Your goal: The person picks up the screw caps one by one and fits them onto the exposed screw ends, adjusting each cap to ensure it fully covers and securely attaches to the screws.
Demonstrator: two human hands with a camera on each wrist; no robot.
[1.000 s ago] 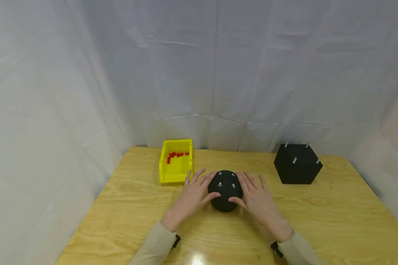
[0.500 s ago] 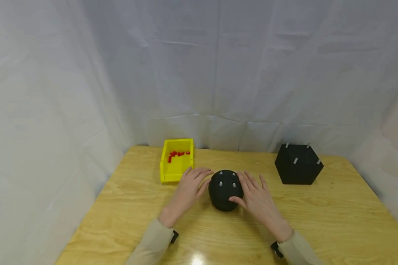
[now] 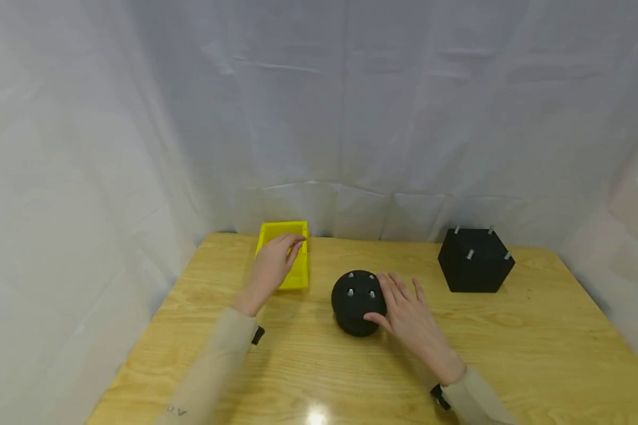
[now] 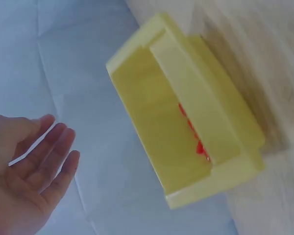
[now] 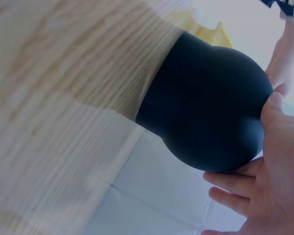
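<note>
Pale plywood forms the surface (image 3: pixel 510 342), and it is enclosed at the back and sides by white sheeting (image 3: pixel 351 118). No brand or label can be read on any of the objects; only a few small dark characters are seen on the left sleeve (image 3: pixel 202 378) near the lower edge of the head view, too small to be made out.

A black cube (image 3: pixel 475 262) with four metal studs rising from its top is set at the far right of the surface, well apart from both hands. A yellow bin (image 3: pixel 296 274) is placed at the far left, its long axis running away from the person toward the back sheeting; in the left wrist view small red pieces (image 4: pixel 200 146) are seen lying inside the yellow bin (image 4: pixel 186 117).

A black rounded block (image 3: pixel 355 304) stands near the middle of the surface with its domed top up, and small metal studs (image 3: pixel 350 292) point upward from that top. It is touched on its right flank by the right hand (image 3: pixel 409 316): the fingers (image 3: pixel 390 289) are laid nearly straight against its side and the thumb is pressed low on its front, so nothing is gripped. In the right wrist view the block (image 5: pixel 206 107) is seen resting against the fingertips.

The left hand (image 3: pixel 273 262) is held above the yellow bin, its fingers (image 4: pixel 59 161) relaxed and holding nothing.
</note>
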